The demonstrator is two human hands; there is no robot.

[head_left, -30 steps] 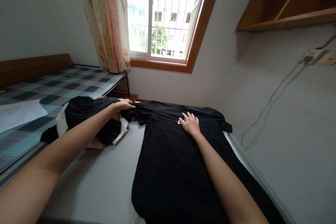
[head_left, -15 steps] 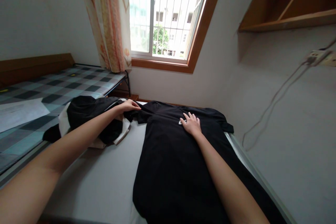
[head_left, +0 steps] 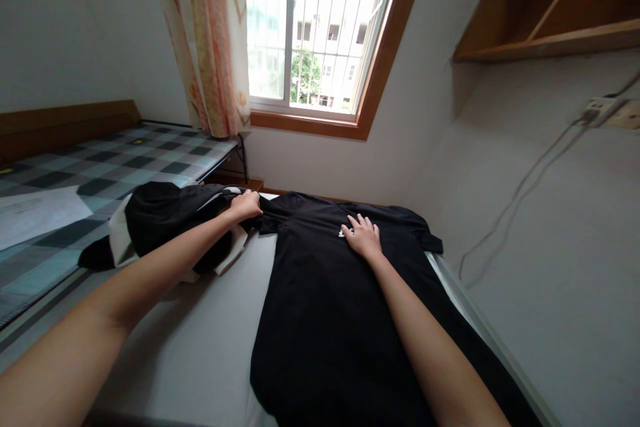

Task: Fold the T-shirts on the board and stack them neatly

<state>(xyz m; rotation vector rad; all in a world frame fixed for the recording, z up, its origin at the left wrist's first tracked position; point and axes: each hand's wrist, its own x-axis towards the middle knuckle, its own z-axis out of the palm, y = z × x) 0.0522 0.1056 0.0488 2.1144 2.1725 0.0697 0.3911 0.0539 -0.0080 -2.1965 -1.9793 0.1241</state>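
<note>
A black T-shirt (head_left: 320, 307) lies spread out, its collar end toward the window wall and a small white print on its chest. My left hand (head_left: 247, 205) is closed on the edge of the shirt's left-side sleeve (head_left: 273, 213). Flat on the chest beside the print rests my right hand (head_left: 364, 237), fingers spread. A heap of black and white clothes (head_left: 160, 220) sits to the left, partly behind my left forearm. Under the shirt is a white surface (head_left: 200, 340).
A bed with a checked cover (head_left: 170, 150) stands at the left, with a paper sheet (head_left: 40, 213) on it. The wall with a hanging cable (head_left: 525, 177) borders the right side. A wooden shelf (head_left: 545, 43) juts out above. A curtain (head_left: 215, 47) hangs by the window (head_left: 325, 33).
My left hand has shifted slightly left, its fingers now curled more tightly at the sleeve's edge. My right hand stays flat on the shirt.
</note>
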